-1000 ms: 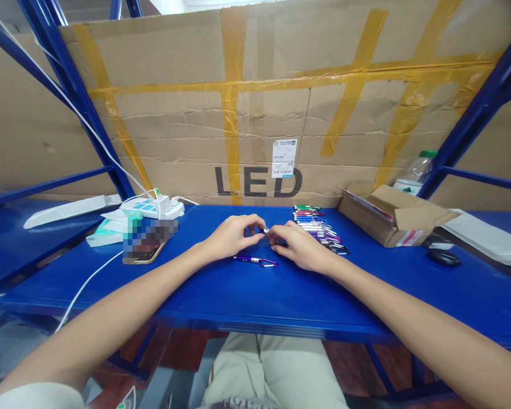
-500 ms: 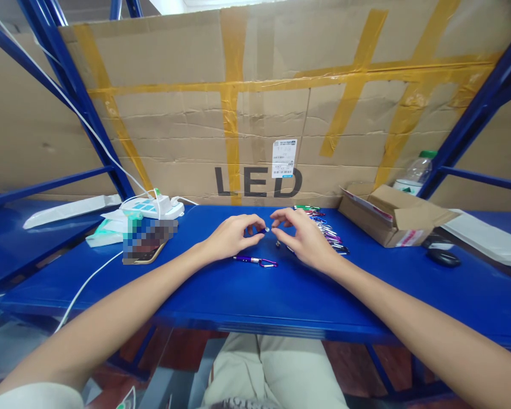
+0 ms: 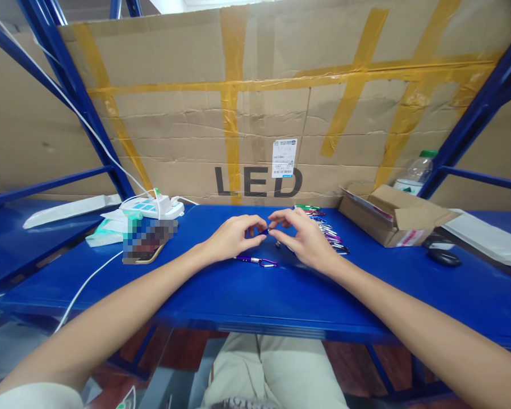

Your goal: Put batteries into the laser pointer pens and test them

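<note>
My left hand (image 3: pixel 237 237) pinches a small dark blue piece (image 3: pixel 264 232) between thumb and fingers, just above the table. From the other side, the thumb and fingertips of my right hand (image 3: pixel 300 234) close on its right end; most of the piece is hidden by fingers. Below the hands lies a purple pen-like stick (image 3: pixel 249 259) with a silver band and a carabiner clip at its right end. A small shiny metal part (image 3: pixel 277 243) rests beside my right thumb. Behind my right hand, several coloured clip pieces (image 3: pixel 330 234) form a row.
On the blue table (image 3: pixel 213 289), a phone (image 3: pixel 153 250), a power strip (image 3: pixel 170 209) and a green-white packet (image 3: pixel 106 230) lie left. An open cardboard box (image 3: pixel 409 218), a black mouse (image 3: pixel 443 258) and a plastic bottle (image 3: pixel 415 173) are right. A large LED carton (image 3: pixel 174 136) stands behind.
My right hand has moved slightly left, and its fingertips now meet the end of the small piece, covering the shiny tip seen before. My left hand is nearly still.
</note>
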`<move>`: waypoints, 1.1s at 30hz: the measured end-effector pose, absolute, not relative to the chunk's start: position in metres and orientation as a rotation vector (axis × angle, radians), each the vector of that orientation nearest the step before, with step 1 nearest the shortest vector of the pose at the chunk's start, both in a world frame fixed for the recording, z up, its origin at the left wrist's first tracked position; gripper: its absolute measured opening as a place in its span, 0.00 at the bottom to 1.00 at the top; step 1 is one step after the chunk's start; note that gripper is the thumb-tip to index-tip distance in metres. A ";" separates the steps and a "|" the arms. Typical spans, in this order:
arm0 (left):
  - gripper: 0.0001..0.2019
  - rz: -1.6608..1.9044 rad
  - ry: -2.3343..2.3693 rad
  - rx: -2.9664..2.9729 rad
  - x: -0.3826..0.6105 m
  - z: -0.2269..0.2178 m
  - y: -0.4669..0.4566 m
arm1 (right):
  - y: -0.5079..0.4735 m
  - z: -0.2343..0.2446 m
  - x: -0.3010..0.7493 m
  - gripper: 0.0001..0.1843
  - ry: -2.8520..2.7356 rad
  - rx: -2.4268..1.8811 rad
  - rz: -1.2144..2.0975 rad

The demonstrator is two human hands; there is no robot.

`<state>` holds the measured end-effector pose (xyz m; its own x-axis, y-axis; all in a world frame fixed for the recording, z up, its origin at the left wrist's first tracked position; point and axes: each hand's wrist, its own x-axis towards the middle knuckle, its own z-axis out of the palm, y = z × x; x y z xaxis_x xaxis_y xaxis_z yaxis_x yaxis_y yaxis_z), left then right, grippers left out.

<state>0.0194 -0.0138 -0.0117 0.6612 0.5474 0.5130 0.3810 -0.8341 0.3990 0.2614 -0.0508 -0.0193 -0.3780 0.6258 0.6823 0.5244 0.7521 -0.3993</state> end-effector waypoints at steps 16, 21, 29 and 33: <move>0.09 0.926 0.784 2.583 0.018 -0.014 -0.011 | -0.055 -0.014 0.261 0.11 -2.016 -0.857 0.065; 0.09 0.906 0.788 2.576 0.018 -0.012 -0.011 | -0.056 -0.014 0.261 0.12 -2.036 -0.831 0.099; 0.10 0.924 0.782 2.513 0.020 -0.012 -0.013 | -0.059 -0.010 0.259 0.15 -2.129 -0.847 0.145; 0.10 0.920 0.792 2.428 0.021 -0.014 -0.013 | -0.060 -0.009 0.259 0.15 -2.175 -0.854 0.128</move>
